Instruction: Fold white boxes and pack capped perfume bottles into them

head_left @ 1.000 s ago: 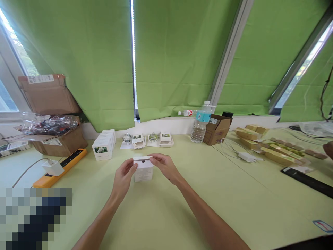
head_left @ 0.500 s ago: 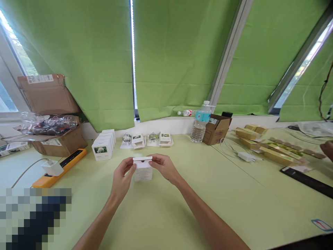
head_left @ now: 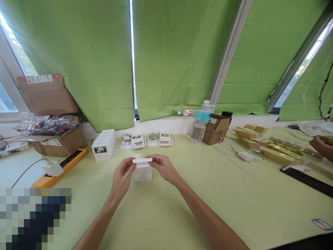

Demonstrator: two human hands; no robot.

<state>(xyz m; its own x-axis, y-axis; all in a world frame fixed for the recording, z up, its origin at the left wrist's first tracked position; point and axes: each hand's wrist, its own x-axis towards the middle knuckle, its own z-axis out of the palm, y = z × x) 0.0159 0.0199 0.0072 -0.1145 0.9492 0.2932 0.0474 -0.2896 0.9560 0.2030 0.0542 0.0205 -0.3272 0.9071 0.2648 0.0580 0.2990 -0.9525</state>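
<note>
- Your left hand point(head_left: 122, 173) and right hand point(head_left: 163, 167) sit on either side of the small white cardboard box point(head_left: 142, 173), which stands on the pale green counter point(head_left: 197, 208) directly in front of you.
- Your fingers point(head_left: 156, 159) are clenched on the flat white card flap point(head_left: 142, 160) at the box's top, one end in each hand. You can't tell from this view whether it is joined to the box.
- The flap's long axis runs left to right between your hands, and neither hand is clearly nearer.
- Left of the box stands a stack of white boxes with flower photos point(head_left: 102, 148), and beyond the box are two small glass globes point(head_left: 127, 138) point(head_left: 153, 136) beside opened white cartons point(head_left: 137, 139).
- Further left of the box lies an orange power strip point(head_left: 59, 166).
- Far beyond and right of the box are a clear water bottle with a blue label point(head_left: 201, 126) and a small brown cardboard carton point(head_left: 215, 131).
- Far right of the box, another person's hand point(head_left: 321, 146) reaches over long tan boxes point(head_left: 275, 155).
</note>
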